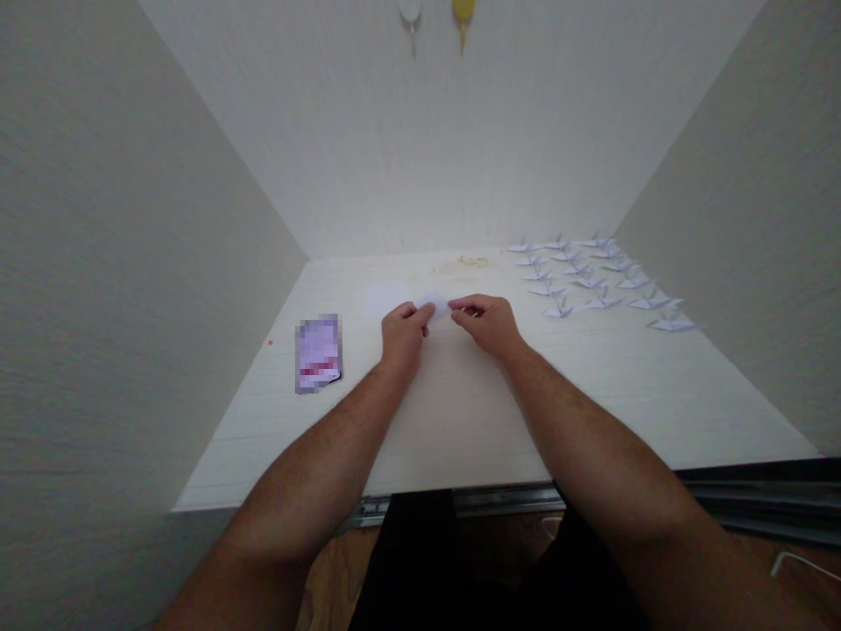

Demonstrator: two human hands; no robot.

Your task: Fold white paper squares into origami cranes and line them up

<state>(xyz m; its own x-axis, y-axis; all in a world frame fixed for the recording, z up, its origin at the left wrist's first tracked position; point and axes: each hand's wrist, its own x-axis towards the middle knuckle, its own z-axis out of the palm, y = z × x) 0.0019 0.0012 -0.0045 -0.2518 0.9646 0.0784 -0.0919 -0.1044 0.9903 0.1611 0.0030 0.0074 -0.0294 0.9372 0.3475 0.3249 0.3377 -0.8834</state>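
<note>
The small white paper piece [439,305] lies between the 2 hands over the table, and it serves as the landmark here. The person's left hand [404,337], at its left, grips it between thumb and fingers. The right hand [490,324] is at its right edge, thumb and index fingertips close together; I cannot tell whether they pinch the paper or only touch it.

To the right of the piece stand the white folded-paper cranes [590,282] in slanting rows, about 16 by my count, though the far ones blur; these look finished. The held piece shows no wings or neck, so I judge its folding to be at an early or middle stage, with most of its shaping left. Just left of the piece, partly beyond the left hand, is a faint flat white paper sheet [385,298], apparently unfolded; whether it is 1 sheet or several is unclear. Farther left lies a pixelated purple rectangular packet with a red band [319,350], its contents untellable.
</note>
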